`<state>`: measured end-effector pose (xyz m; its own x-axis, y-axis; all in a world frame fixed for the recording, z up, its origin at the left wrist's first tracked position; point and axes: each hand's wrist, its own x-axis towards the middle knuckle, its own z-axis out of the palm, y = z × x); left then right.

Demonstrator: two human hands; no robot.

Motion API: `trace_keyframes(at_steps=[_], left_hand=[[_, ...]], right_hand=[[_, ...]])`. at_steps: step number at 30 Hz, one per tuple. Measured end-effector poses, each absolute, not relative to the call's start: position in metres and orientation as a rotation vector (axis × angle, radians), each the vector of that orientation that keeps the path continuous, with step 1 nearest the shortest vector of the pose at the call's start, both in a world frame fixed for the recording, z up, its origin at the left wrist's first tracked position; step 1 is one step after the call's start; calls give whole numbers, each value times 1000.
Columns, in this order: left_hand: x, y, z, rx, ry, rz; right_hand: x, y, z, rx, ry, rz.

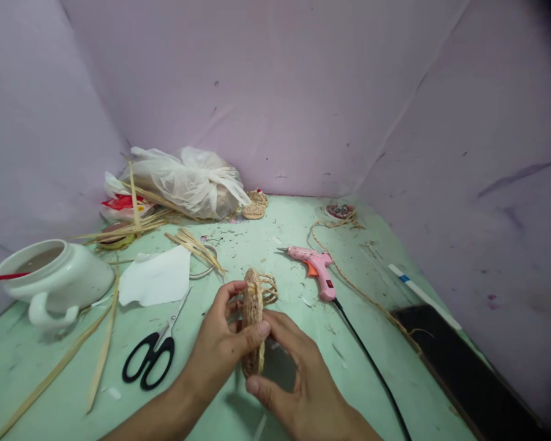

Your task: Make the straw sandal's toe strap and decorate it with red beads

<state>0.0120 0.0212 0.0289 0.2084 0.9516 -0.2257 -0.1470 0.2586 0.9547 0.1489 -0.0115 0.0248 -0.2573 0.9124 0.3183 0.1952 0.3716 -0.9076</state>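
One left hand (223, 334) and one right hand (303, 364) are clasped on one tan, rounded braided-straw piece (252, 306), held upright between them.

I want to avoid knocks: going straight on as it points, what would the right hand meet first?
The woven piece, right at the fingertips of the right hand; beyond it, probably the left hand, though depth is unclear.

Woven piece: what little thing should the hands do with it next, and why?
Perhaps turn the woven piece so a broad side faces up: the left hand and right hand hold it nearly edge-on, so its sides barely show.
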Motion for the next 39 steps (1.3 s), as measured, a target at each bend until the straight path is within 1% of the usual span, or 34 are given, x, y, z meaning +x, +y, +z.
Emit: trace_keyframes(at_steps=[2,3,5,7,9,11,15,19,21,23,25,28,33,35,37,39], left_hand=[[9,26,30,962,1068,982],[7,28,30,956,1087,988],[5,31,31,965,1153,988],[5,32,33,982,1219,969],[4,32,35,996,1268,961],[4,33,36,1001,1307,970],[2,33,36,980,1303,988],[0,34,31,799,1041,1032],[-1,36,29,666,873,1037],[-1,40,27,494,768,1004],[-2,44,25,308,735,945],[-3,50,21,149,729,914],[-5,55,15,111,688,938],[-6,55,14,115,667,945],[-6,54,14,116,656,950],[-6,55,16,112,654,950]], right_hand=[[166,-4,25,-1094,-1703,889],[178,2,26,-1249,-1652,780],[205,16,30,-1674,-1504,512],[227,31,36,-2115,-1450,338],[238,46,41,-2370,-1557,413],[237,57,39,-2459,-1565,484],[229,69,25,-2382,-1378,598],[227,61,21,-2168,-1268,900],[222,49,25,-1958,-1186,1112],[214,36,31,-1585,-1041,1335],[205,23,37,-1343,-1001,1364],[196,6,40,-1205,-1004,1342],[196,-8,27,-1224,-940,1379],[201,-2,26,-1245,-807,1424],[213,9,35,-1242,-602,1467],[232,20,53,-1263,-541,1400]])
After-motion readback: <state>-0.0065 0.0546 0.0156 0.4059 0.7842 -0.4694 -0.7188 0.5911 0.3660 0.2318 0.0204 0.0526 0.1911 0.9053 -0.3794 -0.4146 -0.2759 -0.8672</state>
